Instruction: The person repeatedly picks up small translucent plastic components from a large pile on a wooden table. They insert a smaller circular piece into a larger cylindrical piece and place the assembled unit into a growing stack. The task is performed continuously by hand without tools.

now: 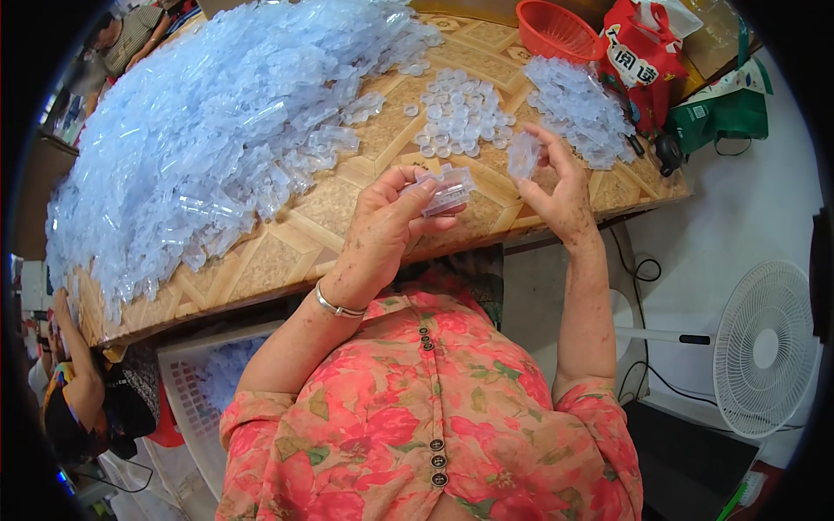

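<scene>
Closed round a clear plastic piece (449, 193) with a tube-like ridge is my left hand (391, 213), held above the table's near edge. My right hand (560, 187) pinches another clear plastic piece (523, 156) between thumb and fingers, a short way to the right. The exact kind of both pieces cannot be made out. Beyond my hands lies a group of small round clear caps (460, 113). To its right is a smaller pile of clear plastic pieces (580, 108). A huge heap of bluish clear plastic pieces (226, 113) covers the table's left side.
The wood-patterned table (261, 269) carries a red plastic basket (556, 33) and a red bag (643, 65) at the far right. A green bag (725, 113) hangs beside them. A white fan (764, 347) stands right; a white crate (187, 382) sits below left. Other people work at left.
</scene>
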`<state>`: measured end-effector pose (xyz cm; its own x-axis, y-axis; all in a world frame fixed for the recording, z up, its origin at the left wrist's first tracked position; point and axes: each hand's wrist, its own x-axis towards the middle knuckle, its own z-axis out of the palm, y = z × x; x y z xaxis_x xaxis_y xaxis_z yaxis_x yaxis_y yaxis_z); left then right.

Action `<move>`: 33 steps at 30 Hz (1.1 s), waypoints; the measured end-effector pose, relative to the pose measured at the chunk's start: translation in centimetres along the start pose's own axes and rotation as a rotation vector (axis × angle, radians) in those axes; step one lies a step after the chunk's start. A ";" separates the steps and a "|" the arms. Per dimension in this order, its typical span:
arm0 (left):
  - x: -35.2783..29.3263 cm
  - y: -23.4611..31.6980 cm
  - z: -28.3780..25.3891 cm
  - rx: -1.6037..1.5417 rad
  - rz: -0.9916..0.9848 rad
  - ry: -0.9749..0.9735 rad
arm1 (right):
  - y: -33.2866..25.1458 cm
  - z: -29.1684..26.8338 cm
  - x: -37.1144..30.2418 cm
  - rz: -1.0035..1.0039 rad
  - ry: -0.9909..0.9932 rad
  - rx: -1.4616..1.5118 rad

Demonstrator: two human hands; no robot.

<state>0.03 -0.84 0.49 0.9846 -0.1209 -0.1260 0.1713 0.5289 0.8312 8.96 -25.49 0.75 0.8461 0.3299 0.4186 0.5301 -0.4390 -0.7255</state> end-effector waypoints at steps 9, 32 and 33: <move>-0.3 0.2 -0.4 -0.003 -0.014 0.030 | -0.3 0.5 -0.5 0.320 -0.184 0.429; -0.1 -0.6 0.0 -0.198 0.067 0.025 | -2.1 2.8 -2.5 -0.061 -0.086 -0.550; -0.1 -0.7 -0.1 -0.202 0.071 0.019 | -2.2 2.8 -2.5 -0.060 -0.086 -0.533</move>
<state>-0.15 -1.12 -0.09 0.9946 -0.0628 -0.0828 0.1031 0.6935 0.7131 5.58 -22.99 -0.26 0.8180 0.4245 0.3880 0.5505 -0.7734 -0.3144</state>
